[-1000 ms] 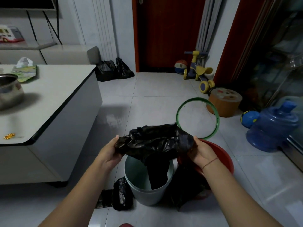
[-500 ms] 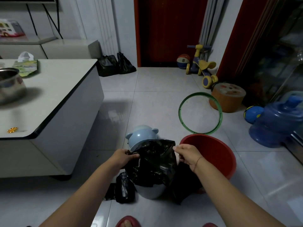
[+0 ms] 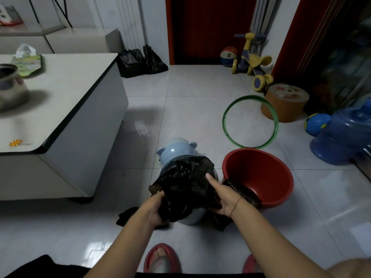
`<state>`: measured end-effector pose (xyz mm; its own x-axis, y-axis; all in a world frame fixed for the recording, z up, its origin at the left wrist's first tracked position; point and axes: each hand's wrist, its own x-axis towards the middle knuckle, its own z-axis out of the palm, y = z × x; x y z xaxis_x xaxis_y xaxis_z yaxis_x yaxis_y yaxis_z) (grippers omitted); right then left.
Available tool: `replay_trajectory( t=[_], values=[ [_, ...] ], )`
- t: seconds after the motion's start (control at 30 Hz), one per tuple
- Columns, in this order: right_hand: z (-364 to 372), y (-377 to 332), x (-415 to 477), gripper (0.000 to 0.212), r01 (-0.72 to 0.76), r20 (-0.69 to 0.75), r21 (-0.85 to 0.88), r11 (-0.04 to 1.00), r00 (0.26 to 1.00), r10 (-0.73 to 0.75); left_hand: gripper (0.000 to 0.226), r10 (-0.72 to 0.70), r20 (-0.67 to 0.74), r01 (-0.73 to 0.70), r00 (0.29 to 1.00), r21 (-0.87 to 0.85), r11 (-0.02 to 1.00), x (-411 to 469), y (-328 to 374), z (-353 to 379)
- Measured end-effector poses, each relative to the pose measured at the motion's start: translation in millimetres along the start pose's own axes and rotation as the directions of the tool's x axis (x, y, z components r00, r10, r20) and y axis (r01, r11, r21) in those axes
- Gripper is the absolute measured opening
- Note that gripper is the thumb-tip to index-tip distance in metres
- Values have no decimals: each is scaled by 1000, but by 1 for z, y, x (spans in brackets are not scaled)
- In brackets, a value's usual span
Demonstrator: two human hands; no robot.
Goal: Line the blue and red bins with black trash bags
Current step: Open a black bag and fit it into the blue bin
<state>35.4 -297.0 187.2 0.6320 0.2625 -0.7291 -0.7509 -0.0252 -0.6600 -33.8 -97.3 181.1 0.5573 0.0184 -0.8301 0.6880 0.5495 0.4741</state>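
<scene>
— How far along is the lining?

— The black trash bag [image 3: 186,187] is draping over the top of the blue bin [image 3: 176,151], which is standing on the floor tiles just left of the red bin [image 3: 259,177]. The plastic is bunching over the near rim and hiding the mouth, so I cannot tell whether the bag is reaching the bottom. I'd judge this bin about half done: bag on, edge not yet folded evenly round the rim.

— And the hands?

— Both are gripping. The left hand [image 3: 155,209] is closing on the bag's lower left edge against the bin's side; the right hand [image 3: 222,197] is holding the right edge, its forefinger pointing out along the plastic.

— The red one?

— It's looking mostly bare inside. A dark strip [image 3: 241,192] is hanging over its near rim (possibly a second bag, too bunched to be sure), and more black plastic [image 3: 128,215] is lying on the floor left of the blue bin. So the red bin is probably waiting its turn.

— Anything nearby in the way?

— A green hoop [image 3: 251,121] is lying beyond the red bin, and a big blue water jug [image 3: 341,137] is sitting off to the right, both well apart from the work. The tabletop [image 3: 66,93] to the left is carrying a metal pot.
</scene>
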Motion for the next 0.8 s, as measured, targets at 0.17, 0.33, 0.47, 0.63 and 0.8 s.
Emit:
replay_trajectory(
  t=[0.17,0.33,0.47,0.63,0.8],
  values=[
    [17,15,-4,43,112,51,143,983,991,-121,33,104,25,-98,994,-185,978,-3,-25,17],
    [15,20,-5,32,178,-85,318,931,984,-160,22,103,40,-84,994,-333,939,-4,-33,16],
    [-8,10,-7,21,34,36,520,853,997,-61,37,-17,16,22,1000,-394,919,2,-20,-3],
    [-34,-2,-6,13,-33,-42,587,809,997,71,23,18,-2,-17,1000,-399,917,10,2,-29],
    [-46,-11,-9,16,-30,-11,409,912,999,38,6,33,95,-17,995,-159,987,16,22,-49]
  ],
)
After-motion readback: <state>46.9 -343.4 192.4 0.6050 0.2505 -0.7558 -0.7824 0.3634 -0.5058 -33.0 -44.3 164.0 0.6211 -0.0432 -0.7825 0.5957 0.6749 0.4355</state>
